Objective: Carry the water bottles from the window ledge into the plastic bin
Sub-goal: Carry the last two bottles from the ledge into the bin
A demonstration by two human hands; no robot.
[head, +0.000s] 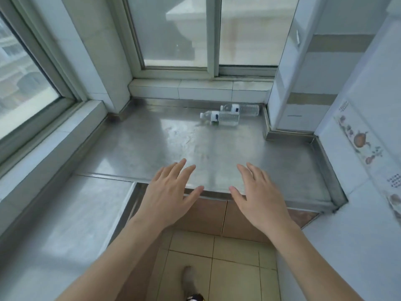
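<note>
Head view: left hand (171, 196) and right hand (258, 198), both spread open and empty, near two toppled water bottles (220, 117) (240, 109) whose labels are too blurred to read.

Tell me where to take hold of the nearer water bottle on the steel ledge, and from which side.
Grip the nearer bottle around its clear ribbed body, right of the label, coming down from above. It lies on its side, cap pointing left, with the farther bottle close behind, so the top and front are free. The right hand, open and empty, looks better placed.
</note>
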